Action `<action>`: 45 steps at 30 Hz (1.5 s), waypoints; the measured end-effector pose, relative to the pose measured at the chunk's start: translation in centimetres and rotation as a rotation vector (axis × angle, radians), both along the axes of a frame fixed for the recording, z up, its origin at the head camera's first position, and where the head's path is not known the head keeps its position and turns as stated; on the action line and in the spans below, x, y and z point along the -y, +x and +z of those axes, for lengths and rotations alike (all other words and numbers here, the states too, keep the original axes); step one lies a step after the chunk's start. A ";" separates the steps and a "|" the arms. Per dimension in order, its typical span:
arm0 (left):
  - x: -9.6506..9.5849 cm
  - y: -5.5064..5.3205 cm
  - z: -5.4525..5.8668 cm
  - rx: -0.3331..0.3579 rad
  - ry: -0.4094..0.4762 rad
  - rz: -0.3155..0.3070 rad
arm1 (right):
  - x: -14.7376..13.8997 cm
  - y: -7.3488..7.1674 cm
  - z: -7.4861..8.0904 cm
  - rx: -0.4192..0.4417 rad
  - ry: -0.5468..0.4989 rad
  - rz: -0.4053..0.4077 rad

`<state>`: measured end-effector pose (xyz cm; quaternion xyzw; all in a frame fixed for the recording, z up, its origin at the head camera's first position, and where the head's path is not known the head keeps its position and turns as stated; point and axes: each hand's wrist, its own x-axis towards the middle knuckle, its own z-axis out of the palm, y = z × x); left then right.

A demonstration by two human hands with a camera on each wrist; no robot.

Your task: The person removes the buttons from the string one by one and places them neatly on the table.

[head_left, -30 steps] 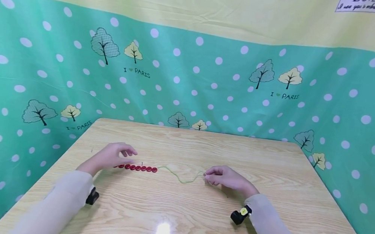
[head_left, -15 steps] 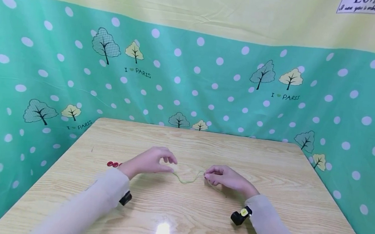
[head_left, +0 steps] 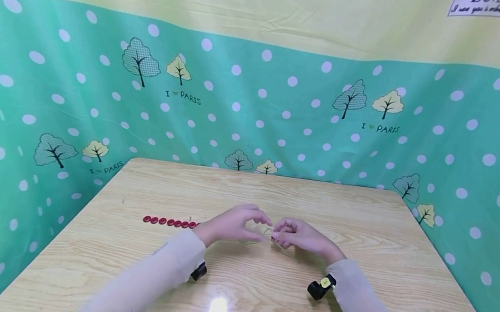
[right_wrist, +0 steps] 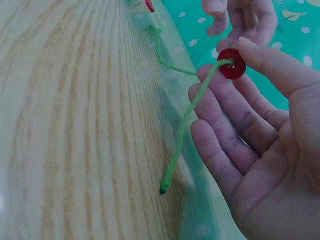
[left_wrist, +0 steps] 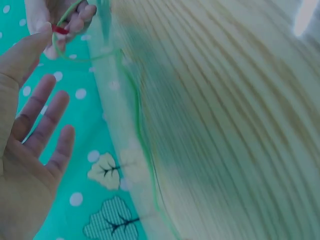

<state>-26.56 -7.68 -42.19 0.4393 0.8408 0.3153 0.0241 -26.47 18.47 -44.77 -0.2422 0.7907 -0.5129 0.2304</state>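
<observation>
My right hand (head_left: pixel 303 237) pinches a red button (right_wrist: pixel 232 64) between thumb and fingertip, its other fingers loosely spread. A green string (right_wrist: pixel 189 112) passes through a hole of that button; its dark-tipped end hangs free past the face. The rest of the string runs leftward in a slack curve over the wood. Just to the left, my left hand (head_left: pixel 236 223) reaches toward the right fingertips with thumb and fingers apart, holding nothing. Behind its wrist lies a row of red buttons (head_left: pixel 170 222), whose right end is hidden by the forearm.
The light wooden table (head_left: pixel 255 191) ends at the back against a green dotted curtain (head_left: pixel 259 101). A tiny upright bit (head_left: pixel 190 218) shows just behind the button row. Glare falls on the table's front part.
My left hand has swept right from over the button row to beside the right hand, uncovering the row's left buttons. The right hand stays nearly in place.
</observation>
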 end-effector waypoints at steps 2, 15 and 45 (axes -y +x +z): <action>-0.6 -0.1 -0.3 0.004 -0.002 -0.014 | 0.0 0.0 0.1 0.009 -0.018 0.015; -2.3 -0.2 -0.7 0.075 -0.039 0.031 | 0.4 0.1 0.2 0.060 -0.073 0.036; -1.1 -0.6 -0.1 0.081 0.015 0.149 | -0.8 0.3 0.4 -0.004 0.003 0.023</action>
